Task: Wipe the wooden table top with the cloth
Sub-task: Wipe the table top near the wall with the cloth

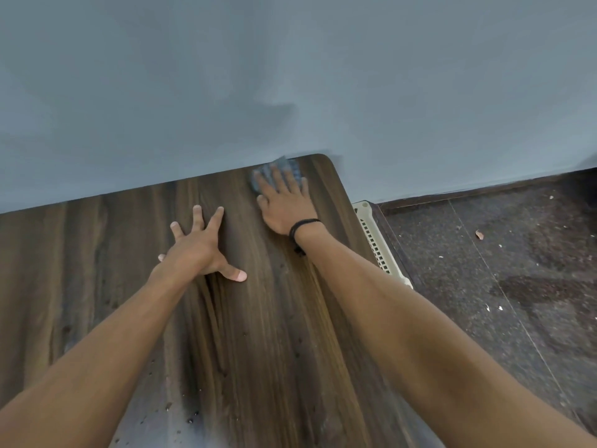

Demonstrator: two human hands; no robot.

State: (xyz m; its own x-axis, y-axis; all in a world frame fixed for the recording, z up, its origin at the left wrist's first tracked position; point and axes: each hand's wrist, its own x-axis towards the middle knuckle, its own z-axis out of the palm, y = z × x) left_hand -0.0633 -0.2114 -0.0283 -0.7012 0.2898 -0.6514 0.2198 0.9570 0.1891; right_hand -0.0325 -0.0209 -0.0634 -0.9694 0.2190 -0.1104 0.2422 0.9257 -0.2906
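Note:
The dark wooden table top (106,270) fills the lower left and middle of the head view and butts against a grey-blue wall. A small grey-blue cloth (284,166) lies near the table's far right corner. My right hand (286,202) presses flat on the cloth with straight, spread fingers; most of the cloth is hidden under it. My left hand (202,247) rests on the bare wood to the left of it, fingers splayed wide, holding nothing. Small dark specks dot the wood near the front edge.
The grey-blue wall (290,76) stands directly behind the table. A cream slotted crate (376,240) sits on the floor beside the table's right edge. The dark speckled floor (500,270) to the right carries scattered bits of debris.

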